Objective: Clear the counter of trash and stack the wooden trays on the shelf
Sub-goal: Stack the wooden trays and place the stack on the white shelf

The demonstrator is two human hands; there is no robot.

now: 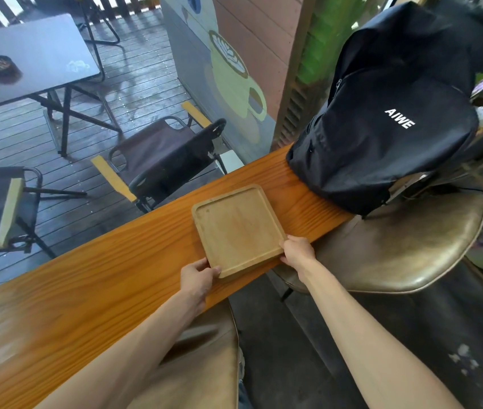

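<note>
A square wooden tray [238, 228] with a raised rim lies on the orange wooden counter [101, 278], near its front edge. It looks like more than one tray stacked, but I cannot tell for sure. My left hand [197, 278] grips the tray's near left corner, thumb on the rim. My right hand [297, 250] holds its near right corner. No trash shows on the counter.
A black backpack [382, 122] sits on the counter's right end, close behind the tray. Two worn brown stools [405, 249] stand below the counter's front edge. Beyond the counter are folding chairs [160, 154] and a dark table [27, 54] with an ashtray.
</note>
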